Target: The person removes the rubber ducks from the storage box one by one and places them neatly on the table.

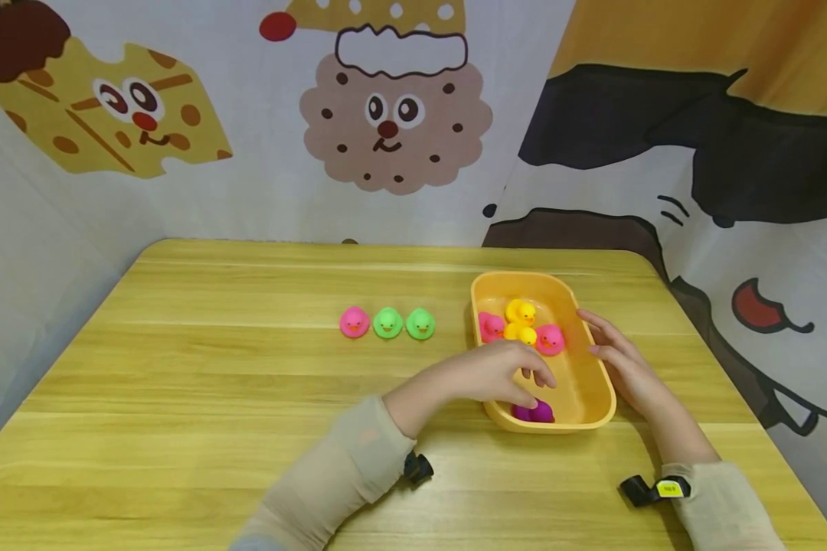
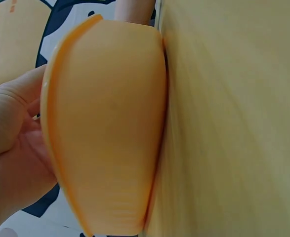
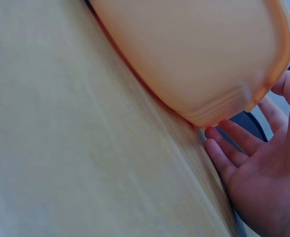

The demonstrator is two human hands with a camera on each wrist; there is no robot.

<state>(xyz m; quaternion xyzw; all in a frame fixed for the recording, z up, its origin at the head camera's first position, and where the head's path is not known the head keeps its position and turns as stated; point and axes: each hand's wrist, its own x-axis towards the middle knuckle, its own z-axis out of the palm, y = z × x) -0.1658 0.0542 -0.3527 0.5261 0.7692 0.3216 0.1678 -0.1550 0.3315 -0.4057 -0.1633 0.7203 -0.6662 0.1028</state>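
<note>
My left hand (image 1: 499,373) reaches over the near left side of an orange plastic basket (image 1: 596,394). Its fingers are loosely bent and spread from the thumb, with no toy seen between them. Just under the thumb tip lies purple rubber duck material (image 1: 541,412); whether it is one duck or two is partly hidden, and I cannot tell if the thumb touches it. Yellow ducks (image 1: 521,311) and pink ducks (image 1: 550,340) sit towards the basket's far end. Against the basket's right outer side, my right hand (image 3: 263,153) rests with relaxed fingertips at the wall and rim.
A pink duck (image 1: 354,322) and two green ducks, one in the middle (image 1: 388,323) and one at the right (image 1: 420,324), stand in a row left of the basket. The wooden table (image 1: 200,398) meets a cartoon-printed curtain (image 1: 262,207) at the back.
</note>
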